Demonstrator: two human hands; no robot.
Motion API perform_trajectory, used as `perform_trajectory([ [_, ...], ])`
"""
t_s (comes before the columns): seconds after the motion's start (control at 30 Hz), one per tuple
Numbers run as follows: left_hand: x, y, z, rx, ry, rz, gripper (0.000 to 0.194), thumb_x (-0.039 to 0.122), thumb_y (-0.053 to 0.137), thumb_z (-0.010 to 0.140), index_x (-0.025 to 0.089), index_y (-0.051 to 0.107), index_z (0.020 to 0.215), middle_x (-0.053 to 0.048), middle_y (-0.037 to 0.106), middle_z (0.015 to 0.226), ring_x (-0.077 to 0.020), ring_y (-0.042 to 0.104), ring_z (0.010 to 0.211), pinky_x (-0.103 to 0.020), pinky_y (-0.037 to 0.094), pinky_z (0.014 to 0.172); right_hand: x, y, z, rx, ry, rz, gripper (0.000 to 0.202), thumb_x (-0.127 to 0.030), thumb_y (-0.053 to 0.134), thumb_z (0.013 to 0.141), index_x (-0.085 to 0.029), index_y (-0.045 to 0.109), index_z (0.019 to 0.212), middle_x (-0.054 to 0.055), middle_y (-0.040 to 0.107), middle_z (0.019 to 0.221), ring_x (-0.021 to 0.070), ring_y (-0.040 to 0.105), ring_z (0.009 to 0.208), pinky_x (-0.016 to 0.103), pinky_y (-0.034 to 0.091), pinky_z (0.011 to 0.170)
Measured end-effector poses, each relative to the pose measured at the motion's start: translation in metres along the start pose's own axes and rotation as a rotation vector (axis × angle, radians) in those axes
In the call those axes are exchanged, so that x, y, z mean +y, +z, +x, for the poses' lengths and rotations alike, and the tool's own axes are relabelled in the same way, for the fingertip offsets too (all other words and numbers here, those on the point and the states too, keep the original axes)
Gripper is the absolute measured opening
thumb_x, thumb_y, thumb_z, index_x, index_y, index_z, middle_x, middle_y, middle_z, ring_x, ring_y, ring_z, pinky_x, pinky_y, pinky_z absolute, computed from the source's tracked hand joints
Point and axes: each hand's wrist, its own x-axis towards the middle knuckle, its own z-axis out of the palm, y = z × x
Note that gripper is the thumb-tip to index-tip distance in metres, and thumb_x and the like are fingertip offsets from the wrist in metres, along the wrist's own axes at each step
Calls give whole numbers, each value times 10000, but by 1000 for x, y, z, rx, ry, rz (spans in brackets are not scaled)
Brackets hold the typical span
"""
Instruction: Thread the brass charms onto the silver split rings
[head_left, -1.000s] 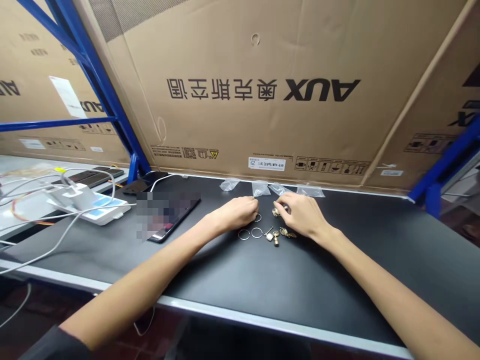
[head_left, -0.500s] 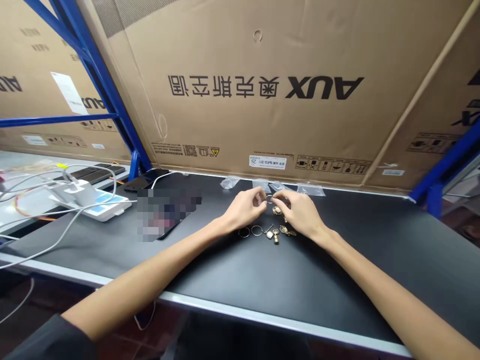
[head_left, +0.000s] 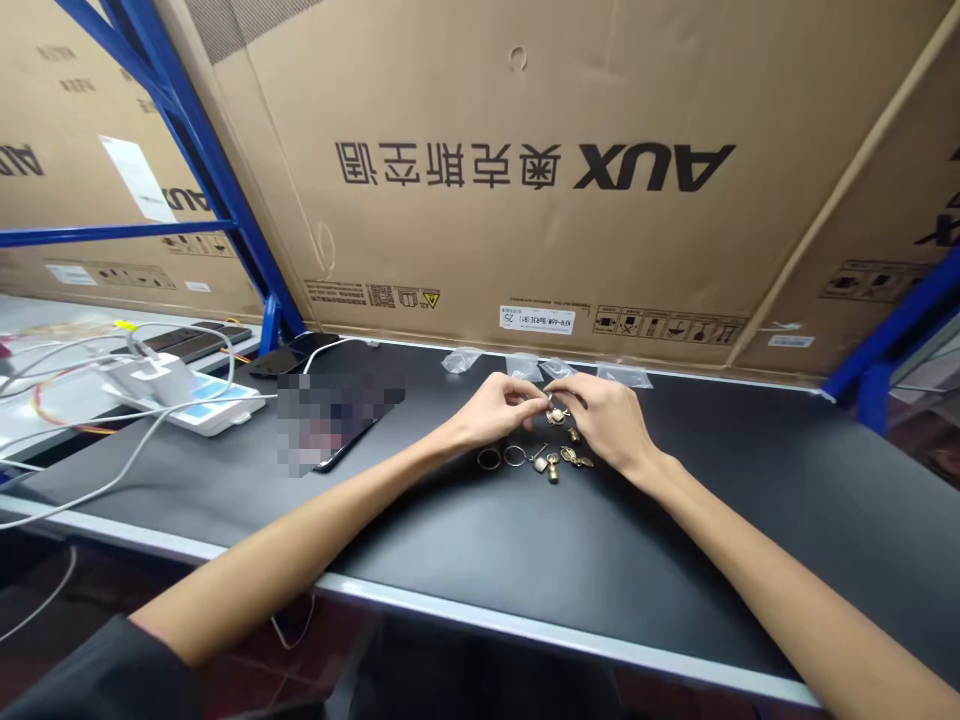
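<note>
My left hand and my right hand meet fingertip to fingertip above the black tabletop, both pinched on a small metal key ring that the fingers mostly cover. Just below the fingertips is a gold charm; whether it hangs from the ring I cannot tell. A second small gold charm lies beside my right hand. Nearer to me, two loose key rings lie side by side, followed by a silvery square pendant, a gold cylindrical charm and a gold charm with a leaf-like piece.
Clear plastic bags lie along the table's back edge, before a large cardboard box. To the left are a phone, partly blurred out, a white power strip and white cables. Blue rack posts flank the table.
My hands have drawn closer together, and the fingers now cover most of the ring that showed between them. The view has shifted slightly.
</note>
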Motion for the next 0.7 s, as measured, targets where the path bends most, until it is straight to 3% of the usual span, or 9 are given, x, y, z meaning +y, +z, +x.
perform_trajectory([
  [0.2, 1, 0, -2, -18, -58, -46, 316, 381, 581, 850, 114, 750, 842, -55, 684, 641, -119, 562, 535, -194, 391, 446, 0, 0, -1, -21, -23, 13, 210, -231, 522, 976, -244, 729, 1004, 20, 763, 999, 205, 704, 866, 284, 480, 729],
  [0.43, -5, 3, -2, 3, -61, -10, 213, 283, 600, 785, 123, 735, 824, -43, 681, 604, -134, 583, 524, -209, 421, 448, 0, -2, 1, -112, -30, 19, 220, -228, 517, 964, -248, 730, 1016, 22, 758, 1028, 191, 699, 877, 279, 484, 745],
  [0.57, -10, 2, 1, 120, 27, 59, 145, 207, 606, 758, 144, 725, 813, -40, 709, 735, -162, 643, 715, -263, 519, 664, -4, -18, 5, -134, 67, -20, 220, -322, 537, 947, -225, 727, 1000, 48, 768, 965, 211, 691, 793, 306, 467, 696],
  [0.7, -15, 0, 4, 238, 90, 119, 125, 223, 628, 764, 161, 726, 809, -84, 716, 994, -212, 643, 941, -328, 524, 842, -8, -37, 3, -318, 49, -3, 284, -414, 627, 870, -245, 716, 660, 5, 722, 646, 168, 631, 566, 270, 404, 542],
])
